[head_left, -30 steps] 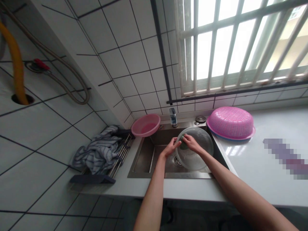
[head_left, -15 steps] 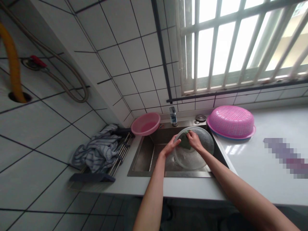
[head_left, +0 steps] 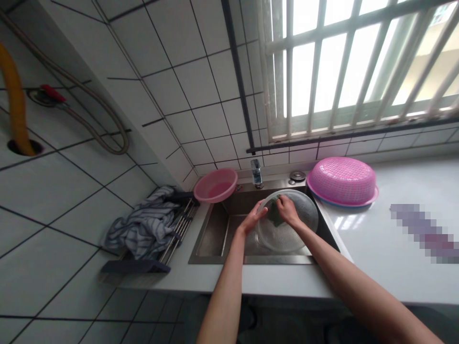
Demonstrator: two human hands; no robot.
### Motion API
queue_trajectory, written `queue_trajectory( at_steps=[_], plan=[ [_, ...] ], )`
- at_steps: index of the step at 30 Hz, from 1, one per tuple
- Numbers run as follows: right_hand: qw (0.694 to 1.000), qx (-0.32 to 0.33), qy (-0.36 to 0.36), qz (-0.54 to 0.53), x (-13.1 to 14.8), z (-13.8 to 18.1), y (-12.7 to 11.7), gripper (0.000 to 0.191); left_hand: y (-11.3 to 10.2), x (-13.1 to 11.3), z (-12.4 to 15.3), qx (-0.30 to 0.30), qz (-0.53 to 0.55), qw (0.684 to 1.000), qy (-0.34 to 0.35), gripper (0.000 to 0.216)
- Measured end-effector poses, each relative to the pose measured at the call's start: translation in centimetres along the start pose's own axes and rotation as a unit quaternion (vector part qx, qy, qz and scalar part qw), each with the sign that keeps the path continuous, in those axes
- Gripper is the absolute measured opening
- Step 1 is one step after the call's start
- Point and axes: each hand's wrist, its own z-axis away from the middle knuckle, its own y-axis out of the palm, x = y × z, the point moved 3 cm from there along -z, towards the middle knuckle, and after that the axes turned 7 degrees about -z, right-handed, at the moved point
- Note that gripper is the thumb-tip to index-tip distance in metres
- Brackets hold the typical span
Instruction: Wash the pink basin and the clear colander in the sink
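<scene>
The left hand (head_left: 253, 218) is clamped on the left side of a translucent, round, bowl-like vessel with a finely ribbed or meshed surface (head_left: 279, 240), its thumb lying over the rim. The right hand (head_left: 286, 209) is closed on a dark green, soft-looking cloth (head_left: 274, 216), which hangs against the vessel's surface close to the left hand. The two hands are near each other but apart. The vessel is at the right part of a rectangular stainless-steel sink (head_left: 211, 236), its round face turned up toward the person; whether it touches the sink's floor cannot be told.

A chrome faucet (head_left: 256, 173) stands behind the sink, with a round metal drain lid (head_left: 297, 176) to its right. A shallow pink plastic basin (head_left: 215, 185) sits at the sink's back left corner. At the back right, an oval pink perforated plastic basket (head_left: 342, 180) lies upside down, a blue edge showing beneath it. All this is set in or on a glossy white desk (head_left: 287, 283). To the left, a crumpled grey-and-dark striped cloth (head_left: 143, 227) lies on a metal-barred rack with dark ends (head_left: 178, 228).
</scene>
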Motion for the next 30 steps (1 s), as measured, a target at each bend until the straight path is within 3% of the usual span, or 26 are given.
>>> queue_trajectory(
  at_steps=[2, 6, 8, 10, 15, 17, 19, 22, 24, 27, 30],
  plan=[
    [1.0, 0.02, -0.012, -0.007, 0.1, 0.0, 0.1, 0.024, 0.1, 0.0, 0.1, 0.005, 0.012, 1.0, -0.005, 0.082],
    [0.979, 0.193, -0.044, -0.049, 1.1, 2.4, 2.7, 0.021, 0.1, -0.2, 0.1, 0.002, -0.026, 0.999, 0.033, 0.078],
    [0.968, 0.238, -0.057, -0.056, 1.5, 3.3, 3.8, 0.019, 0.1, -0.2, 0.0, 0.003, -0.032, 0.999, 0.041, 0.076],
    [0.972, 0.22, -0.065, -0.052, 1.7, 3.2, 3.7, 0.019, 0.0, -0.2, 0.0, 0.007, -0.027, 0.999, 0.047, 0.074],
    [1.0, 0.025, -0.01, 0.001, 0.8, 0.3, 0.2, 0.026, 0.0, -0.1, 0.0, 0.001, -0.012, 1.0, 0.017, 0.078],
    [1.0, 0.02, -0.001, -0.005, 0.6, 0.0, -0.2, 0.027, 0.1, 0.0, 0.0, 0.0, -0.003, 1.0, -0.002, 0.08],
    [0.994, 0.1, -0.018, -0.036, 0.7, 0.7, 0.8, 0.025, 0.2, -0.1, 0.0, 0.001, -0.011, 1.0, 0.012, 0.078],
    [0.958, 0.272, -0.057, -0.072, 1.3, 3.1, 3.4, 0.011, 0.2, -0.2, 0.1, 0.008, -0.038, 0.999, 0.031, 0.075],
    [0.945, 0.314, -0.063, -0.073, 1.6, 4.0, 4.4, 0.009, 0.2, -0.2, 0.0, 0.013, -0.052, 0.998, 0.022, 0.077],
    [0.966, 0.237, -0.061, -0.077, 2.0, 3.0, 3.3, 0.015, -0.1, -0.3, -0.1, -0.002, -0.056, 0.998, 0.03, 0.078],
    [0.996, 0.048, -0.036, -0.071, 2.1, 0.7, 0.1, 0.024, -0.2, -0.4, -0.2, -0.022, -0.013, 0.999, 0.036, 0.078]
  ],
)
